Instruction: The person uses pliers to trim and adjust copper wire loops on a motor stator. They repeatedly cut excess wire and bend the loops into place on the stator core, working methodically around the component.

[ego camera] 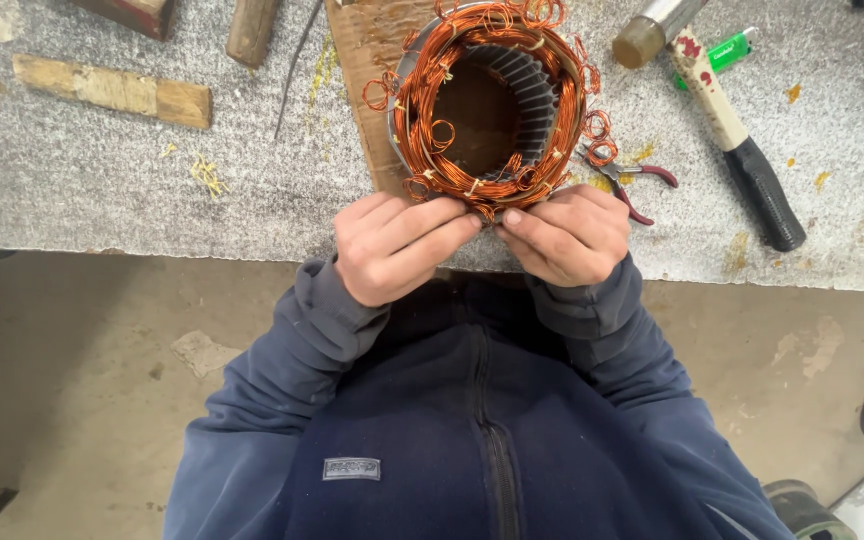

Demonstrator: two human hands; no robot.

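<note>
A round motor stator [537,95] with grey slotted steel inside and copper wire coils [422,110] wound around its rim rests on a wooden board [367,60] at the bench edge. My left hand [392,245] and my right hand [567,235] meet at the near rim of the winding. Both pinch the copper wire there between thumb and fingertips. Loose wire loops stick out around the rim. The exact strand held is hidden by my fingers.
Red-handled pliers [632,185] lie just right of the stator. A mallet with a black grip [742,150] and a green lighter [727,50] lie at right. Wooden blocks [112,90] lie at left on the grey bench [152,190]. Concrete floor below.
</note>
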